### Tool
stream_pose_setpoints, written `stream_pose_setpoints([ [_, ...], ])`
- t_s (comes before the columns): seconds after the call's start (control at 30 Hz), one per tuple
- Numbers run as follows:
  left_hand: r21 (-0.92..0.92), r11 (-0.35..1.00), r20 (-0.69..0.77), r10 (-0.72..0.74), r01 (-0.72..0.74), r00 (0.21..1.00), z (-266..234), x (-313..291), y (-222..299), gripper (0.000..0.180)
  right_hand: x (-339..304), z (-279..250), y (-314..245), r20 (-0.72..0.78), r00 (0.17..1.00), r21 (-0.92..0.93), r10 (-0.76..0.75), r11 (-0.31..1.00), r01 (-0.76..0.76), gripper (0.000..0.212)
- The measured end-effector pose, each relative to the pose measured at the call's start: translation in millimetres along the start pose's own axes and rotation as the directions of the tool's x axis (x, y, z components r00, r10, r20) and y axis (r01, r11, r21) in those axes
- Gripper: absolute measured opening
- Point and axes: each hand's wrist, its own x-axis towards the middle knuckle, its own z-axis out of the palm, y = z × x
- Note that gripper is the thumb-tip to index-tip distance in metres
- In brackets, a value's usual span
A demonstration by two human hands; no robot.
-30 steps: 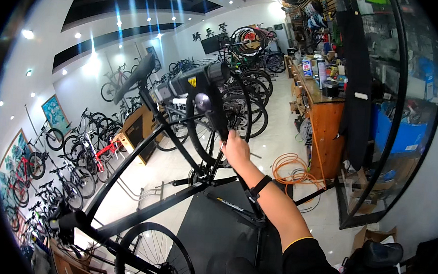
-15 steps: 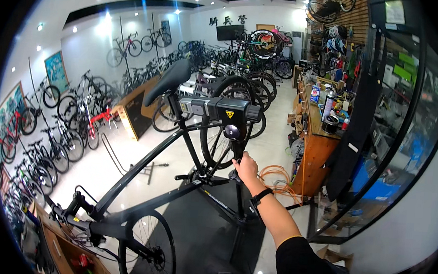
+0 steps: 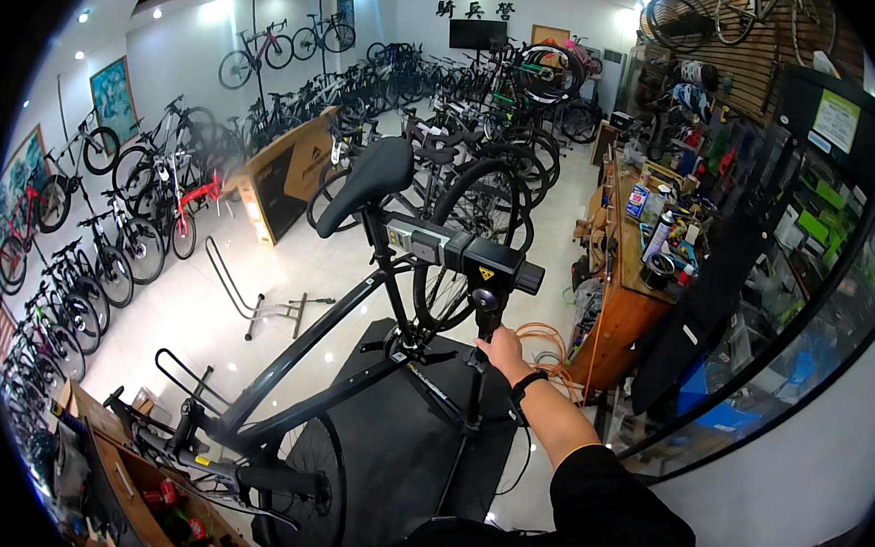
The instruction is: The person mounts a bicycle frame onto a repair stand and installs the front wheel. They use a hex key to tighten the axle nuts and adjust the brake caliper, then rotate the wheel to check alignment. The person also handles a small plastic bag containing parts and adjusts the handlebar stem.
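Note:
My right hand (image 3: 505, 352) is closed around the upright post of a black bike repair stand, just below its clamp head (image 3: 485, 273). A dark watch or band circles the wrist. The clamp's grey jaw (image 3: 416, 238) reaches left to the seatpost of a dark bicycle (image 3: 316, 334), below its black saddle (image 3: 367, 185). The bicycle slants down to the lower left, where its handlebar (image 3: 188, 429) and front wheel (image 3: 339, 488) show. No rear wheel sits in the frame's rear end as far as I can make out. My left hand is out of view.
A black mat (image 3: 412, 437) lies under the stand. To the right stand a cluttered wooden workbench (image 3: 620, 315), coiled orange hose (image 3: 543, 345) and a glass-panelled partition (image 3: 753, 363). A large cardboard box (image 3: 283, 179), a floor rack (image 3: 255, 307) and rows of bicycles fill the left and back.
The view has shifted, so stand, bicycle and my right hand appear lower and slightly further right. My right hand keeps its grip on the post.

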Motion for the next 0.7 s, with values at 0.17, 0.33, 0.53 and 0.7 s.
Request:
stream_pose_setpoints([
  [0.17,0.067,0.995,0.190,-0.092,0.080,0.978,2.6,-35.6,5.6,0.024,-4.0,-5.8,0.6,0.012,1.000,-0.014,-0.018,1.000,0.018,0.044],
  [0.33,0.155,0.977,0.327,-0.190,0.146,0.926,0.8,-48.0,46.3,0.023,-6.5,-9.5,-11.8,0.035,0.998,-0.068,0.056,0.996,-0.054,0.047],
  [0.53,0.287,0.957,0.511,-0.198,0.052,0.837,-22.1,-86.9,41.5,0.023,1.2,7.6,6.0,0.073,0.997,-0.125,0.035,0.992,-0.025,0.056],
  [0.7,0.150,0.932,0.578,-0.353,0.330,0.736,-23.8,-115.9,48.4,0.040,-3.0,-6.6,-0.4,0.044,0.998,-0.042,0.037,0.999,-0.035,0.043],
])
